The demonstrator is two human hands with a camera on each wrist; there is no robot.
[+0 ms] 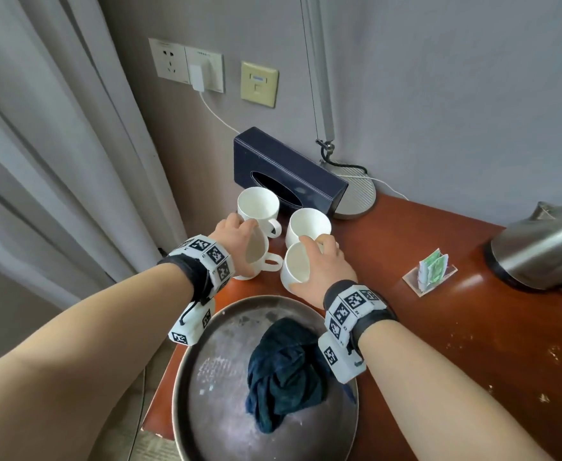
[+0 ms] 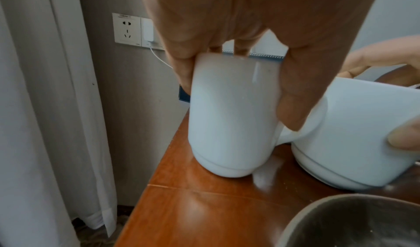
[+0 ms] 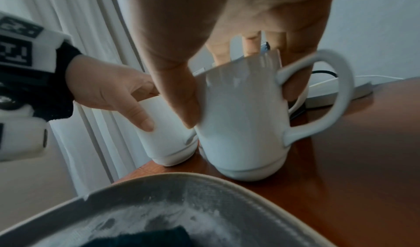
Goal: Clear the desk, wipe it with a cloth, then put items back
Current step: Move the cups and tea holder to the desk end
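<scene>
Four white mugs stand at the desk's (image 1: 439, 327) far left corner. My left hand (image 1: 236, 234) grips the near left mug (image 2: 232, 114) from above, thumb and fingers over its rim. My right hand (image 1: 326, 264) grips the near right mug (image 3: 243, 118) the same way, with its handle pointing right. Both held mugs look slightly tilted, low at the desk top. Two more mugs (image 1: 258, 204) (image 1: 308, 224) sit just behind them. A crumpled dark blue cloth (image 1: 286, 371) lies in a round metal tray (image 1: 186, 361) close in front of the mugs.
A dark blue tissue box (image 1: 286, 168) leans against the wall behind the mugs, beside a lamp base (image 1: 359, 197). A steel kettle (image 1: 539, 251) stands at the right, and a tea bag holder (image 1: 431, 269) mid-desk. A curtain (image 1: 40, 161) hangs past the desk's left edge.
</scene>
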